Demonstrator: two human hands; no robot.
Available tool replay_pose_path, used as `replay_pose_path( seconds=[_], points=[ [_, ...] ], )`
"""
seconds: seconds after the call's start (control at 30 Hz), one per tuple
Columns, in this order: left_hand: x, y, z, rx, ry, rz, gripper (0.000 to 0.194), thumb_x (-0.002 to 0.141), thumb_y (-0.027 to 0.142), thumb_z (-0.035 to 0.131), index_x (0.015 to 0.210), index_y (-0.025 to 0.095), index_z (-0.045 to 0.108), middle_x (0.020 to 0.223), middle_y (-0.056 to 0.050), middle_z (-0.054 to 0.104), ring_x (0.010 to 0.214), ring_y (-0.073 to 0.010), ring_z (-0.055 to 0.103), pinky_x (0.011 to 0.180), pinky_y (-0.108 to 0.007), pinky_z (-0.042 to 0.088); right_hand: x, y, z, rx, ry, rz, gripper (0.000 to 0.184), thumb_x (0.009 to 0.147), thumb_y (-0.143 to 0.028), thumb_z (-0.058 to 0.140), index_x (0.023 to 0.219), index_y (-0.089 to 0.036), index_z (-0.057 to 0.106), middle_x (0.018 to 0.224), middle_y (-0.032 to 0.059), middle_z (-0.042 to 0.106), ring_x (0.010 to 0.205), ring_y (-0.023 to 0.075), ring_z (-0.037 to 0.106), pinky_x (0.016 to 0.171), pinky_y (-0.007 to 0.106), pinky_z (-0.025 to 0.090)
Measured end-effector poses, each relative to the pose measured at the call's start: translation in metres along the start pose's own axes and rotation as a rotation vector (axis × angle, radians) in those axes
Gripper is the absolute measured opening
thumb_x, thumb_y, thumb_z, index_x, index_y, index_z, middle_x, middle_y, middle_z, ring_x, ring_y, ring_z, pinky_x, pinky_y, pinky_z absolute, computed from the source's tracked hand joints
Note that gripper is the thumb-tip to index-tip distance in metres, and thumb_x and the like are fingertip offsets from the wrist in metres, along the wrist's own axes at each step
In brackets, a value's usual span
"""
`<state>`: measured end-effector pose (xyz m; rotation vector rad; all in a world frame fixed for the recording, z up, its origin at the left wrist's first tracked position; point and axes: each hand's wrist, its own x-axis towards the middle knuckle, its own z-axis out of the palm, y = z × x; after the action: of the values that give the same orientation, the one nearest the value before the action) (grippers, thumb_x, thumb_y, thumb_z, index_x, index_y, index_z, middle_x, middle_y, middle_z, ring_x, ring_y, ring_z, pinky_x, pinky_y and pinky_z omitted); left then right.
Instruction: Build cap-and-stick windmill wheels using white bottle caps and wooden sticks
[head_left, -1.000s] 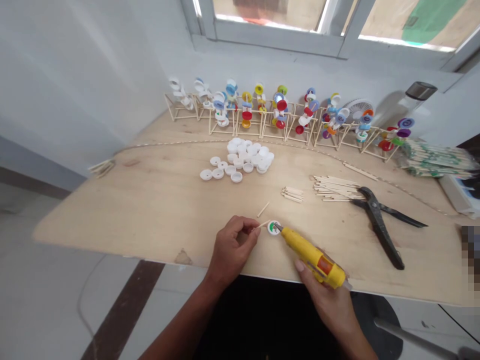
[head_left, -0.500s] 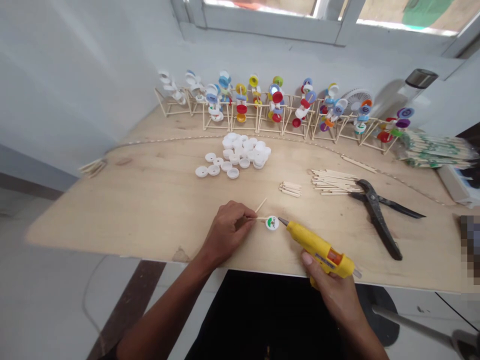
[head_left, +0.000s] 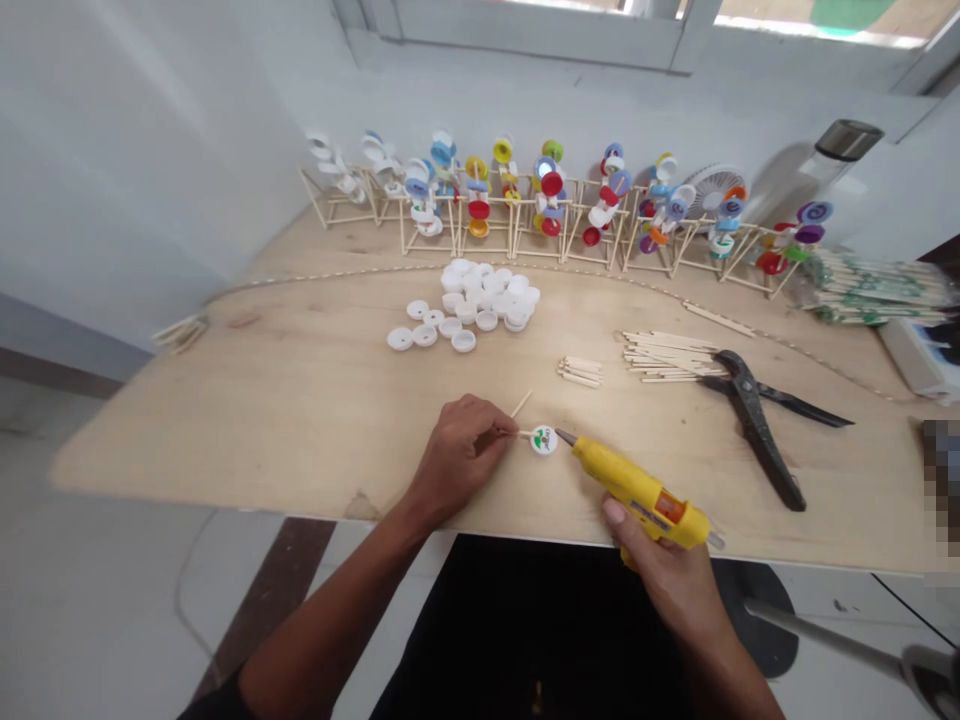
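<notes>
Yellow glue gun (head_left: 641, 492) beside stick-mounted white bottle cap (head_left: 544, 440)

A pile of bottle caps (head_left: 480, 300) lies on the plywood board (head_left: 225, 420). Behind the pile stands a row of stick-framed cap models (head_left: 547, 200). To its right lie craft sticks (head_left: 664, 357), then pliers (head_left: 750, 420). Before it, a single cap (head_left: 544, 440) lies between the left hand (head_left: 457, 460) and a hot glue gun (head_left: 641, 490).
</notes>
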<state>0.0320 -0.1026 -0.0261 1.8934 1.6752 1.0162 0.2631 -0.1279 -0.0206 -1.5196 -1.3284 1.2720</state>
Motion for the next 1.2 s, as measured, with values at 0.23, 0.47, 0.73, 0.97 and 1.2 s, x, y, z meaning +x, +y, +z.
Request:
replay_pose_path(
  seconds=[0.23,0.47,0.73,0.97,1.2],
  points=[
    [0.0008,-0.0008,0.0020,0.005,0.008,0.034,0.013,0.078,0.013,0.053,0.073,0.022,0.061,0.075,-0.001,0.066,0.079,-0.0188,0.058,0.078,-0.037,0.041,-0.0002,-0.0020,0.0008,-0.029,-0.011,-0.020,0.029,0.070,-0.042,0.070,0.086,-0.018,0.068,0.076,0.0040,0.071,0.068,0.0196,0.067,0.061,0.029,0.057],
    [0.0012,-0.0008,0.0023,0.006,-0.008,0.030,0.014,0.078,0.012,0.053,0.074,0.022,0.062,0.076,-0.001,0.067,0.080,-0.0192,0.058,0.080,-0.037,0.041,0.0000,-0.0044,0.0005,-0.046,-0.024,-0.053,0.027,0.070,-0.041,0.069,0.085,-0.018,0.069,0.073,0.0036,0.070,0.063,0.0186,0.065,0.057,0.027,0.055],
    [0.0021,-0.0002,0.0018,0.007,-0.020,0.042,0.014,0.079,0.014,0.053,0.073,0.021,0.062,0.074,-0.001,0.067,0.079,-0.0187,0.058,0.081,-0.037,0.040,0.0001,-0.0012,-0.0015,-0.070,-0.031,-0.028,0.026,0.069,-0.042,0.070,0.080,-0.018,0.067,0.064,0.0009,0.065,0.056,0.0157,0.060,0.052,0.025,0.052],
    [0.0026,0.0001,0.0022,0.015,-0.034,0.052,0.014,0.080,0.015,0.052,0.072,0.022,0.061,0.075,-0.001,0.067,0.079,-0.0190,0.059,0.081,-0.038,0.040,-0.0035,-0.0060,0.0035,-0.044,0.015,-0.011,0.028,0.069,-0.044,0.070,0.078,-0.018,0.067,0.062,0.0006,0.063,0.054,0.0151,0.057,0.049,0.025,0.050],
    [0.0019,0.0002,0.0030,0.027,-0.040,0.057,0.015,0.081,0.015,0.051,0.074,0.022,0.062,0.075,-0.001,0.067,0.080,-0.0190,0.058,0.082,-0.038,0.039,-0.0009,-0.0011,-0.0005,-0.045,-0.015,-0.006,0.028,0.067,-0.041,0.072,0.083,-0.018,0.067,0.069,0.0027,0.068,0.060,0.0179,0.062,0.054,0.027,0.054]
  ],
)
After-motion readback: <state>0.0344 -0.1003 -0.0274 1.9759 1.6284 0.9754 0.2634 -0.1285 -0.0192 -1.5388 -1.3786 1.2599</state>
